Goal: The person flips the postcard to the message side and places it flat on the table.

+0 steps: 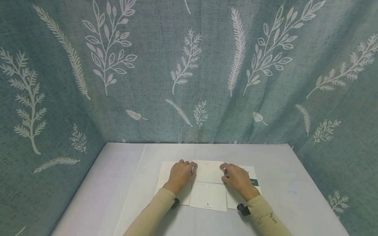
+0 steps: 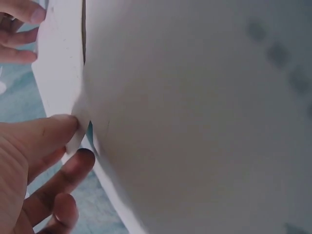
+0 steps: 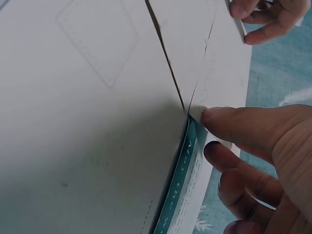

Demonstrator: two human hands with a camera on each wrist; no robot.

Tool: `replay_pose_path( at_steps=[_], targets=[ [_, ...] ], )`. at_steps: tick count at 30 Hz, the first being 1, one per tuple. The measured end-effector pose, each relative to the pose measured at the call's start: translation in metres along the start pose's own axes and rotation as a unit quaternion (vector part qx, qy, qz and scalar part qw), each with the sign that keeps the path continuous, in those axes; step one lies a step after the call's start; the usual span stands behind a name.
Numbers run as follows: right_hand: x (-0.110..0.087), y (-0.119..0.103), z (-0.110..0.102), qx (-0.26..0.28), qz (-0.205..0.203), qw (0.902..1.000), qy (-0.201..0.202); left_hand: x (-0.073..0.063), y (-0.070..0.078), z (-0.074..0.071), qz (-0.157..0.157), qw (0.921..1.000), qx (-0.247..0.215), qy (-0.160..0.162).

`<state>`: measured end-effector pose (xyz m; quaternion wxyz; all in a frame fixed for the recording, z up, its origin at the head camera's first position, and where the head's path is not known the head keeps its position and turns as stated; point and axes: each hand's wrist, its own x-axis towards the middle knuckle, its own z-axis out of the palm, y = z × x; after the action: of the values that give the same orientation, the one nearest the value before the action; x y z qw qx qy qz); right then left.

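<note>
Several white cards lie close together on the table. My left hand [image 1: 180, 177] pinches the left side of the far middle card [image 1: 209, 172], while my right hand [image 1: 236, 178] pinches its right side. In the left wrist view, the thumb presses on this card's corner [image 2: 78, 117], which bends slightly. Just in front is the near middle card [image 1: 208, 196], with a small dark mark near its lower edge. Under my left forearm is the left card [image 1: 185, 195], partly covered. The right card [image 1: 233, 200] bears a green band with white print [image 3: 183, 165] and is partly hidden by my right hand.
The cards lie on a white-covered table [image 1: 141, 173]. A teal curtain with pale leaf patterns [image 1: 153, 72] hangs behind the table and along both sides. Dark straps [image 1: 243, 209] show at the wrists, by the beige sleeves.
</note>
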<state>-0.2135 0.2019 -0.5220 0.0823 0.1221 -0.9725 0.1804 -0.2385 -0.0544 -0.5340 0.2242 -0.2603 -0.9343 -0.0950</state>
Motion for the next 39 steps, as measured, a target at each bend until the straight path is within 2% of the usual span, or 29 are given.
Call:
replay_pose_path(
  at_steps=[10, 19, 28, 32, 36, 39],
  targets=[
    [0.000, 0.004, 0.004, -0.001, 0.021, 0.9997, -0.008, 0.000, 0.001, 0.001, -0.012, 0.9997, 0.007, -0.022],
    [0.001, 0.004, 0.005, 0.001, 0.006, 1.0000, 0.002, -0.001, 0.002, -0.003, -0.021, 0.9993, -0.002, -0.030],
    [-0.010, 0.024, -0.018, 0.028, -0.028, 0.9972, 0.063, 0.002, 0.004, -0.004, -0.025, 0.9996, -0.010, 0.002],
    [-0.017, 0.037, -0.030, 0.035, -0.034, 0.9955, 0.081, 0.005, 0.008, -0.006, -0.046, 0.9975, -0.053, -0.011],
    [-0.022, 0.049, -0.040, 0.043, -0.026, 0.9971, 0.057, 0.010, 0.015, -0.007, -0.066, 0.9903, -0.115, -0.039],
    [-0.025, 0.059, -0.045, 0.051, -0.011, 0.9982, 0.031, 0.014, 0.021, -0.005, -0.072, 0.9863, -0.136, -0.058]
  ],
)
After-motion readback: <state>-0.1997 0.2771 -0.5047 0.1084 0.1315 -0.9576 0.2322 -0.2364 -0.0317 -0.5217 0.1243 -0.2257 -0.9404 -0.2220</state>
